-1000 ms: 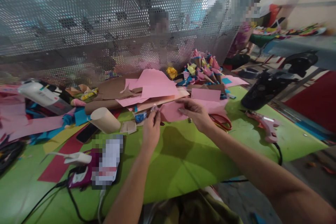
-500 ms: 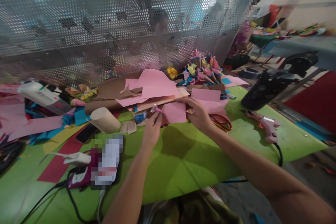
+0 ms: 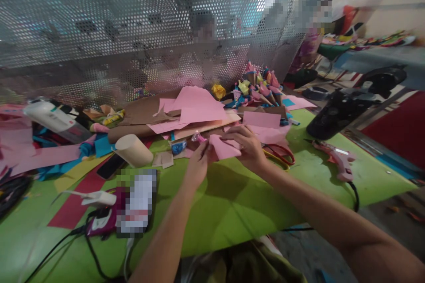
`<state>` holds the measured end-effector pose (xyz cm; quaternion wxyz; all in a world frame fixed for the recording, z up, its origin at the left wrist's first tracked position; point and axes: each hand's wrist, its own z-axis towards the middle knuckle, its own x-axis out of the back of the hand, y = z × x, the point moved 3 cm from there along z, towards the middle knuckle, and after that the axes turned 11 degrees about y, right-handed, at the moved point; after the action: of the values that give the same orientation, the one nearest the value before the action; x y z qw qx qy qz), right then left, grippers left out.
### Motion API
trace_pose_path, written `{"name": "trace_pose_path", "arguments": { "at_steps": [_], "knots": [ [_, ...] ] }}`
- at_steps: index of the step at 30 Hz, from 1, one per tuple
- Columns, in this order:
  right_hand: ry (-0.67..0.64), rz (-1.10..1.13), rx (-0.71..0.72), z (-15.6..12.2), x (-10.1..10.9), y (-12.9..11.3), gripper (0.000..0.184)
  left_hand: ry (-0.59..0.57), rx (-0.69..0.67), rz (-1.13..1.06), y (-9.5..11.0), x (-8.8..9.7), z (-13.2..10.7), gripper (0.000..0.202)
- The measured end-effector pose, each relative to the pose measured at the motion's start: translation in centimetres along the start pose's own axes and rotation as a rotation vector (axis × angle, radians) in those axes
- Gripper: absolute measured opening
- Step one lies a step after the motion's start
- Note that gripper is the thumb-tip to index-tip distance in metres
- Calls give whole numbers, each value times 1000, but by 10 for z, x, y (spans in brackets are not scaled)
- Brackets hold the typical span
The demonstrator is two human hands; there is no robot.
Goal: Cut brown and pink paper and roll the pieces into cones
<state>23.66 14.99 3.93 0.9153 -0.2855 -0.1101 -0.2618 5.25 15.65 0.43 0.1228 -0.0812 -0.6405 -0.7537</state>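
Observation:
A small piece of pink paper [image 3: 224, 148] is held between my two hands above the green table [image 3: 229, 212], its upper edge bent over. My left hand [image 3: 198, 163] is closed on the paper's left side. My right hand [image 3: 246, 145] grips the paper at its upper right, fingers curled over the edge. Just behind my left hand lie a small clear wrapper with pink in it [image 3: 198, 137] and a blue packet [image 3: 178, 147]. Scissors with red and yellow handles [image 3: 280, 154] lie right of my right hand, partly covered by pink paper.
Pink sheets [image 3: 199, 108] and brown paper [image 3: 142, 112] are piled behind my hands. A cardboard tube [image 3: 133, 150], a phone [image 3: 137, 201] and a power strip [image 3: 102, 219] with cords stand left. A pink glue gun [image 3: 338, 159] and a black bottle [image 3: 338, 112] are right. Paper flowers [image 3: 260, 88] lie behind.
The pink paper was flat and facing me; now it is tilted and bent. My right hand's fingers have curled over it, and my left hand has moved slightly right.

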Motion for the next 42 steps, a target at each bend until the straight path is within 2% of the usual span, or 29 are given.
{"name": "trace_pose_path", "arguments": {
  "at_steps": [3, 10, 16, 23, 27, 31, 38, 40, 42],
  "knots": [
    [-32, -28, 2, 0, 0, -3, 34, -18, -13, 1, 1, 1, 0, 37],
    [-17, -6, 12, -2, -1, -5, 24, -68, -10, -118, 13, -1, -2, 33],
    [-8, -34, 27, -3, 1, -10, 23, -107, 20, -156, 13, -7, -4, 30],
    [-21, -71, 52, -6, -2, -16, 22, -1, 62, -193, 12, -8, -5, 27],
    [-5, -43, 61, -5, -3, -14, 24, 15, 10, -243, 15, -8, -5, 27],
    [-24, -26, 122, -3, -5, -11, 33, 135, -85, -131, 15, -1, -4, 22],
    [-260, -148, 136, 3, -3, -1, 72, 353, -319, 137, 14, 12, -7, 25],
    [-311, -84, 127, 5, -1, -3, 72, 388, -366, 168, 16, 14, -9, 26],
    [-331, 33, 100, 7, 2, -7, 61, 390, -411, 184, 19, 14, -11, 28]
  ]
}}
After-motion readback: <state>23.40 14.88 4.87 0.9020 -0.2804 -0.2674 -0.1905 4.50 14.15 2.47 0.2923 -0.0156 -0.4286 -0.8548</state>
